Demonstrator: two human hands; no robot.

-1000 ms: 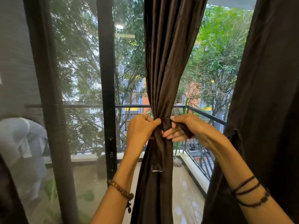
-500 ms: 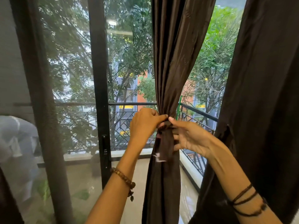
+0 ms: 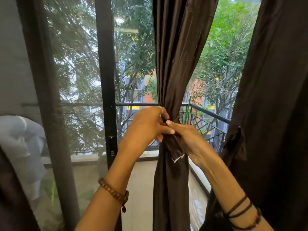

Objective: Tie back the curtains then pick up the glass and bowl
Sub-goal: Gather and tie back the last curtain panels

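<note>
**Curtain half tied at balcony door**

Hands meet at the waist of the gathered middle curtain (image 3: 171,72), which hangs in front of the balcony glass. The left hand (image 3: 146,125) pinches the knot where the tie strap (image 3: 175,145) wraps the folds; the right hand (image 3: 186,137) grips the strap's loose end. If either pinch slackens before the wrap is snug, the smooth fabric could slide and the bundle fall open. A second curtain (image 3: 273,97) hangs at right. Neither glass nor bowl is in view.
</note>
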